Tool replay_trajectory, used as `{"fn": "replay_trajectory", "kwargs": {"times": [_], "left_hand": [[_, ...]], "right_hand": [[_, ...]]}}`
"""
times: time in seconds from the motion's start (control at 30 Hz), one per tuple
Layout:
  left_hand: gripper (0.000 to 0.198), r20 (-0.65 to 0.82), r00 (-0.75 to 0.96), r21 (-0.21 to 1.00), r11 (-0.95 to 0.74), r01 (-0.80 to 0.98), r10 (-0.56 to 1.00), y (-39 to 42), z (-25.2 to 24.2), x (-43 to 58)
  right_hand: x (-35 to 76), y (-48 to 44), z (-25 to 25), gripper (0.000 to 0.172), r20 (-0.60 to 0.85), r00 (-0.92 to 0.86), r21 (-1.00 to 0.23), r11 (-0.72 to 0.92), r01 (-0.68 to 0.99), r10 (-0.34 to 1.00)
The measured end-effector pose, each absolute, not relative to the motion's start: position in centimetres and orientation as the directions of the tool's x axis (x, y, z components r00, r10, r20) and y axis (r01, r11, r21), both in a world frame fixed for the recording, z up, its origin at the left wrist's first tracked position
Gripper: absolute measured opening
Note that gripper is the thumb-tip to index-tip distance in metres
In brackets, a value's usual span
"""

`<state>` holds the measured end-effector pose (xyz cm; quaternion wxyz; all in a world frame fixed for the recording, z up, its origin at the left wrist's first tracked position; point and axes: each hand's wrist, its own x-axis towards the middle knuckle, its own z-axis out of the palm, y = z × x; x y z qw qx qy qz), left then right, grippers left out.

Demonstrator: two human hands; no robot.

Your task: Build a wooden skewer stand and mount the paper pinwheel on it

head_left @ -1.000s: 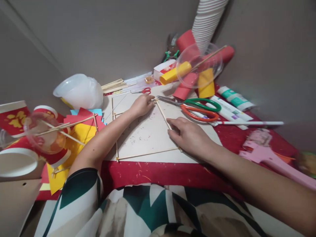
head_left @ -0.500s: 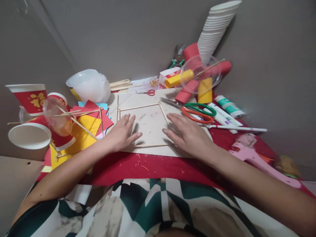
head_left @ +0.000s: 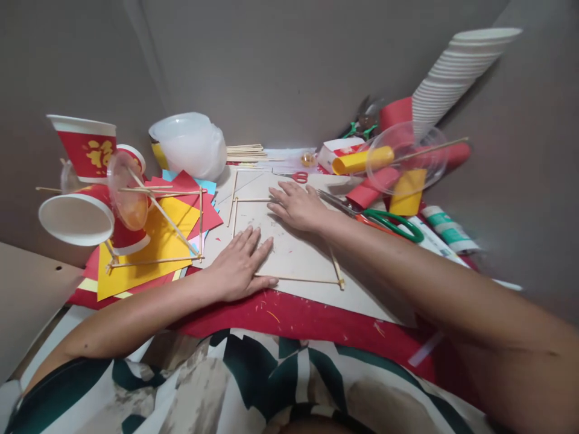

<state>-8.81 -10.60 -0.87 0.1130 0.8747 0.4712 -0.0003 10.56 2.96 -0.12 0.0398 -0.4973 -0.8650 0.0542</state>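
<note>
A frame of thin wooden sticks (head_left: 307,279) lies on a pale board (head_left: 289,253) in front of me. My left hand (head_left: 242,263) rests palm down with fingers spread over the frame's near left corner, which it hides. Farther off, my right hand (head_left: 296,206) lies flat across the frame's far right corner, its fingers stretched toward the left. The frame's near right corner shows, with a small joint at its end. Neither hand has anything gripped. Just right of my right hand are green and orange-handled scissors (head_left: 393,224), partly behind my forearm.
At left, red paper cups (head_left: 88,150) sit on a stick structure over yellow paper (head_left: 149,247). Plastic bowls (head_left: 190,144), wooden sticks (head_left: 246,152) and small red scissors (head_left: 299,177) lie along the back. At right are rolled papers (head_left: 364,160) and stacked white cups (head_left: 461,72).
My right hand has moved from the frame's right side to its far corner. My left hand has come nearer me and flattened over the near left corner. The view has shifted left.
</note>
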Motion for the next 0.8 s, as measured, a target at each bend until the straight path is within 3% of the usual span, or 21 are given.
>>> {"fn": "replay_trajectory", "kwargs": {"times": [0.3,0.47,0.8], "left_hand": [[0.085,-0.168,0.569,0.214,-0.533,0.818,0.805,-9.8,-1.2,-8.8],[0.085,-0.218,0.561,0.153,-0.540,0.828,0.798,-9.6,-0.8,-8.9],[0.081,-0.164,0.572,0.041,-0.574,0.818,0.804,-9.2,-1.3,-8.8]], "right_hand": [[11.0,4.9,-2.4,0.067,-0.093,-0.472,-0.180,0.451,0.874,0.877],[10.5,5.5,-2.4,0.067,-0.111,-0.422,-0.190,0.398,0.898,0.900],[10.6,5.3,-1.8,0.067,-0.084,-0.440,-0.227,0.413,0.882,0.894]]}}
